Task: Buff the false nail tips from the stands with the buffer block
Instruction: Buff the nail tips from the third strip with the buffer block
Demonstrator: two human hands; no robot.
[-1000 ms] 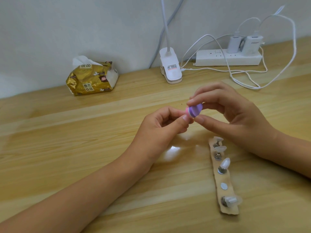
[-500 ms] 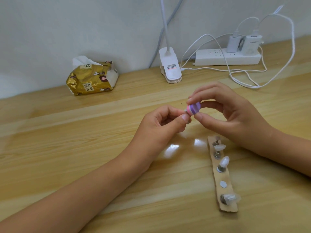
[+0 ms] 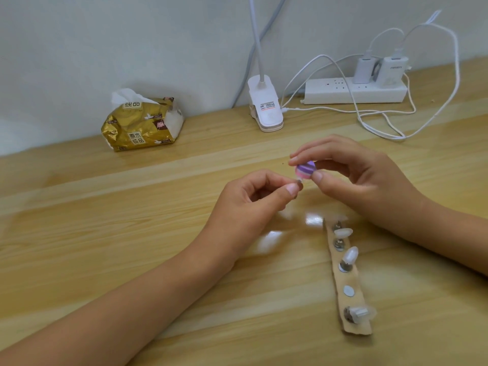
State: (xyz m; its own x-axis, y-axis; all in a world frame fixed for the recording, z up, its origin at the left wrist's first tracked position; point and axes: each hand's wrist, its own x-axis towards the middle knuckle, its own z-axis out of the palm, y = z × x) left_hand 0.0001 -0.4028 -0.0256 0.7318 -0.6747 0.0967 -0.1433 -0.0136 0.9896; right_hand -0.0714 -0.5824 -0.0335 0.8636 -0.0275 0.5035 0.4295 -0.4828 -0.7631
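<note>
One stand (image 3: 299, 184) is off the strip, pinched between the thumb and forefinger of the left hand (image 3: 253, 204) and raised above the counter (image 3: 132, 233). The nail tip on it is mostly hidden, so I cannot make out its shape. Touching it from above is the buffer block (image 3: 305, 170), a small purple and pink piece gripped by the fingertips of the right hand (image 3: 356, 178). That light pinch probably lets the block be stroked in short passes while the left hand holds the stand steady by its base, fingers kept off the surface being worked.

Just below the right wrist lies a cardboard strip (image 3: 352, 276) with three more nail tips (image 3: 350, 254) on their stands. One bare round disc (image 3: 348, 291) sits between them, likely the spot the lifted stand belongs to. The strip lies near enough to swap tips without reaching far.

Well behind, along the wall, stand a tissue pack (image 3: 142, 122), a lamp clip (image 3: 265, 109) and a power strip (image 3: 353, 91) with chargers and cables.
</note>
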